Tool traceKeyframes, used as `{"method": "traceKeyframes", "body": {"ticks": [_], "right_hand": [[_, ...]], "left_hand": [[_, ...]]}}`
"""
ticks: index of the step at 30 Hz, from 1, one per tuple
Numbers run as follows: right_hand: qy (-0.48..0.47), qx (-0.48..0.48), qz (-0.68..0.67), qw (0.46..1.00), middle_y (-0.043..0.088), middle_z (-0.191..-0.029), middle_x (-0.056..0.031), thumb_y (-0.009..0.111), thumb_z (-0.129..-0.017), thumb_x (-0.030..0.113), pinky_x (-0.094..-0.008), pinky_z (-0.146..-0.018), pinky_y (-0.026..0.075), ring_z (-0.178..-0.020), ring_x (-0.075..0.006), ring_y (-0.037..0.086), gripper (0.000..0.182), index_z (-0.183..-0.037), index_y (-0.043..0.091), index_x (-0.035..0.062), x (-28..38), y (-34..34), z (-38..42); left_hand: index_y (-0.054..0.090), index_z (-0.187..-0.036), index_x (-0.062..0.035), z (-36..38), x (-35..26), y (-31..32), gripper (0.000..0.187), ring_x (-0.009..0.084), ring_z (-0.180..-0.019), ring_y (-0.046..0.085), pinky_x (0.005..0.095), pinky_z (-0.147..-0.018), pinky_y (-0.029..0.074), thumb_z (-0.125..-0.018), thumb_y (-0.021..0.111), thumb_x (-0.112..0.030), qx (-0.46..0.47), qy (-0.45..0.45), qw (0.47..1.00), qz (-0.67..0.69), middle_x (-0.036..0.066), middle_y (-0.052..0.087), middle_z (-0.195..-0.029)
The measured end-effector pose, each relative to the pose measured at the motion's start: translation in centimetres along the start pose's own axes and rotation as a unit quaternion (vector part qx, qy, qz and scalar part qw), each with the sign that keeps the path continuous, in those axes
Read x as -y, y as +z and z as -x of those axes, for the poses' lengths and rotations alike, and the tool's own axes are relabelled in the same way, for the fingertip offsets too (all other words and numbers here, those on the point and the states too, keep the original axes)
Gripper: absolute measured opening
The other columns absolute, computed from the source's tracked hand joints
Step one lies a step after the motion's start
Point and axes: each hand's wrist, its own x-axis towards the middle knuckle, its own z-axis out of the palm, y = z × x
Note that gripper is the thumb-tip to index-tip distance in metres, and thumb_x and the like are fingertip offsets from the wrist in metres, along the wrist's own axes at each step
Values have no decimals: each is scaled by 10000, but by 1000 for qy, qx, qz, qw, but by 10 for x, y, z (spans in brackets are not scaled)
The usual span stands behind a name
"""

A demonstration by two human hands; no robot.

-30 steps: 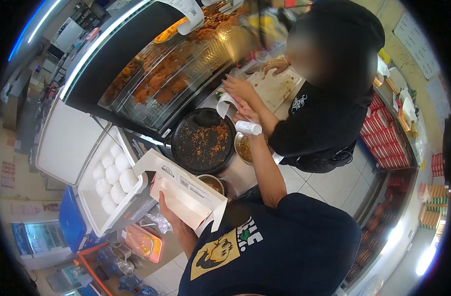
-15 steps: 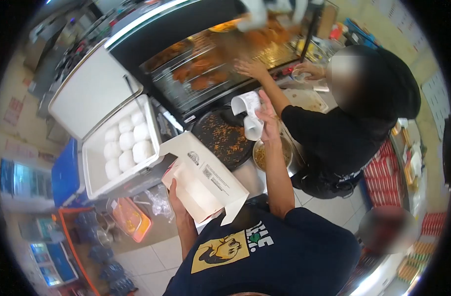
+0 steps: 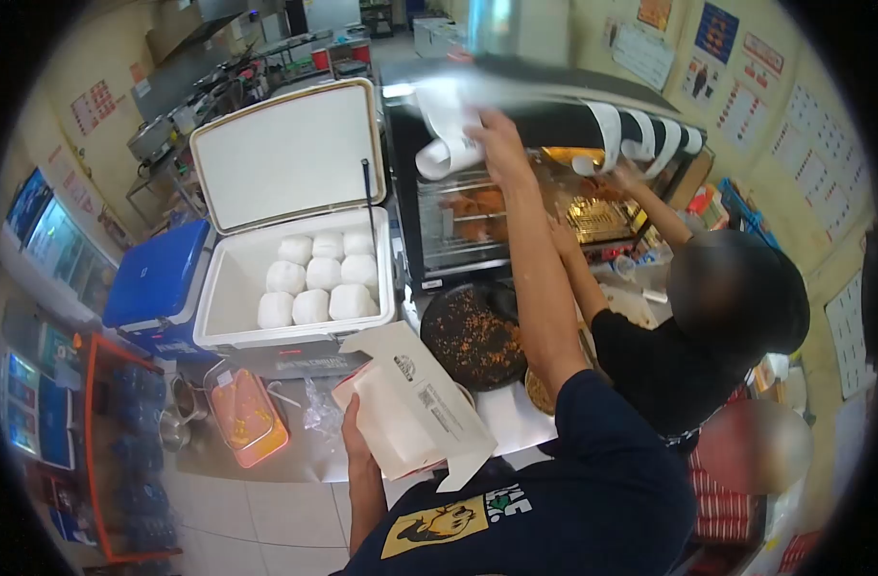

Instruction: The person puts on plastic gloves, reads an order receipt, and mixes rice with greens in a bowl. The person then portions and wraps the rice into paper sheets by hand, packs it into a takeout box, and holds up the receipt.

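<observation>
Right hand point(image 3: 499, 146) has risen from near the black pan point(image 3: 470, 336) to the display case's upper edge point(image 3: 554, 113), fingers gripping a curled receipt point(image 3: 447, 130). Left hand point(image 3: 356, 432) grips the open box point(image 3: 401, 408) near the white cooler point(image 3: 232, 288).

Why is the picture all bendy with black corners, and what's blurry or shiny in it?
In the head view, the room bows, likely from a wide lens, and darkness rings it; the right hand and paper strip look smeared; pale glare streaks the display case's top; the open carton looks clearer.
</observation>
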Motion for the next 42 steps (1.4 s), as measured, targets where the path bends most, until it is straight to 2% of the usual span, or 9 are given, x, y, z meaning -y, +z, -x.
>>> {"method": "traceKeyframes", "body": {"ticks": [7,12,15,17,19,23,31,37,42], "right_hand": [[-85,-45,209,973,585,-1271,-82,663,-802,-28,-290,-909,479,-1082,-172,565,511,-1297,563,53,-23,3,14],[-74,25,126,989,479,-1383,-169,582,-814,-2,-310,-985,432,-1168,-229,548,596,-1392,436,-7,42,88,96],[-46,127,-96,986,417,-1429,-193,585,-826,52,-303,-989,419,-1170,-252,549,659,-1440,351,-9,-2,83,137],[-3,168,-109,980,412,-1437,-180,619,-819,79,-307,-1029,371,-1220,-246,504,683,-1439,348,-15,-58,96,182],[44,186,-108,976,407,-1445,-167,654,-812,106,-312,-1070,323,-1270,-240,458,710,-1439,345,-21,-92,125,246],[353,127,-299,877,400,-1462,-135,652,-798,5,-321,-1102,302,-1326,-217,401,709,-1438,348,-19,-105,201,340],[333,-21,-210,919,420,-1446,-116,667,-787,18,-306,-1090,314,-1312,-197,419,726,-1447,363,32,-87,216,444],[207,-136,-188,950,336,-1496,-122,662,-753,-57,-334,-1133,247,-1373,-199,334,847,-1492,270,77,-66,226,476],[187,-155,-223,944,293,-1515,-125,643,-750,-86,-339,-1141,236,-1397,-211,296,897,-1512,211,109,-47,223,488]], "left_hand": [[366,-1406,1,28,-46,-51,543,314,-1230,511,429,-1065,395,-1018,308,-375,-60,149,987,29,176,497,-1361],[351,-1412,-16,95,-80,-95,577,289,-1248,486,412,-1056,389,-1024,286,-438,-297,326,898,-1,163,447,-1407],[355,-1402,-23,135,-70,-148,561,278,-1255,474,404,-1055,383,-1025,302,-436,-396,385,834,-4,160,451,-1396],[353,-1397,-25,144,-43,-200,552,273,-1257,469,399,-1056,380,-1024,316,-431,-446,403,798,-36,161,462,-1382],[324,-1378,-16,155,-14,-259,552,285,-1240,477,387,-1057,382,-1018,361,-432,-497,394,766,-106,164,443,-1379],[254,-1382,-30,144,10,-295,567,293,-1230,480,387,-1060,380,-1009,404,-429,-572,318,747,-119,160,416,-1386],[233,-1336,-159,129,-2,-327,586,308,-1224,478,545,-905,502,-929,600,-364,-501,166,829,-186,109,398,-1377],[157,-1371,-164,109,-27,-332,727,382,-1208,471,534,-910,503,-894,637,-433,-371,32,898,-236,148,325,-1417],[51,-1440,-179,104,-43,-323,932,446,-1150,484,509,-850,518,-836,665,-537,-374,-4,882,-287,166,284,-1440]]}}
